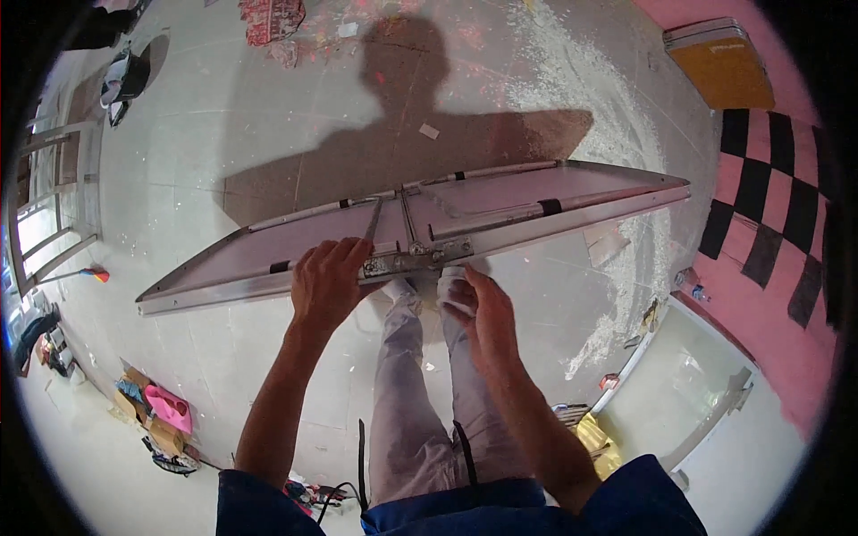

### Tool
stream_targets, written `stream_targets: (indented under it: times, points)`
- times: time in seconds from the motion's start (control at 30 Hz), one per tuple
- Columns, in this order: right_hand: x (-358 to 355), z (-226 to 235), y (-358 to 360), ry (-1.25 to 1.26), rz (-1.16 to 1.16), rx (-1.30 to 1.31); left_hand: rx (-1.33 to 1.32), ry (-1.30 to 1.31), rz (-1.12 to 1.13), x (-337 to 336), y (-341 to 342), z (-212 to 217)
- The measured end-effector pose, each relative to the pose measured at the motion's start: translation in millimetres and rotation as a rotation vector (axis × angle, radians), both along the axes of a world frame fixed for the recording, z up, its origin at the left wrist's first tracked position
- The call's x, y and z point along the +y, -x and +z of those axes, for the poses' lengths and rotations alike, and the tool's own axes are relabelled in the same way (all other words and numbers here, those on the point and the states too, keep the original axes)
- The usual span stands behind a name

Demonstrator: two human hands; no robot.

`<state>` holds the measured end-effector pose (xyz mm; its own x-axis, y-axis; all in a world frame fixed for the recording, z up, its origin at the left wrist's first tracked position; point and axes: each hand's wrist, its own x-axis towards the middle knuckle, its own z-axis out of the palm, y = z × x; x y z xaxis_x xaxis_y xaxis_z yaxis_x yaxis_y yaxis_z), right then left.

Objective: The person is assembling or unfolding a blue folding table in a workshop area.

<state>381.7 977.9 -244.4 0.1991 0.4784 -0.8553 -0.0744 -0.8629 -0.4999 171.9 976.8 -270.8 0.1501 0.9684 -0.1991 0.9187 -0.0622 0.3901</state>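
Observation:
A folding table (313,223), partly unfolded and tilted up on its edge, stretches across in front of me. Its silver metal rim surrounds pale panels, and folded tube legs lie inside. At the middle joint sits a metal hinge bracket (413,261). My left hand (326,281) is closed over the near rim just left of that bracket, thumb side toward the hinge. Just below the bracket's right end is my right hand (483,313), fingers bent and apart, with nothing plainly in them. A white shoe (451,279) shows behind those fingers; whether they touch the rim is hard to tell.
White powder (590,89) is strewn over the tiled floor at right. A pink and black checkered panel (764,196) and a framed whiteboard-like panel (684,384) stand along the right side. Metal frames (54,205) are at left; a pink item (168,408) lies at lower left.

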Motion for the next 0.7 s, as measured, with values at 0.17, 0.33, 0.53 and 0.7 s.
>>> stream_targets:
  times: [0.17,0.33,0.53,0.7]
  points:
    - [-15,-9,10,-0.036,-0.162,0.353,-0.045,0.015,-0.025,-23,-7,0]
    - [-34,-14,16,-0.152,-0.176,0.366,-0.056,-0.036,-0.016,-34,-9,-7]
    - [-30,-13,24,-0.214,-0.259,0.414,-0.015,-0.024,-0.033,-32,-10,-5]
    - [-30,-12,27,-0.183,-0.346,0.437,-0.005,0.026,-0.046,-30,-10,-3]
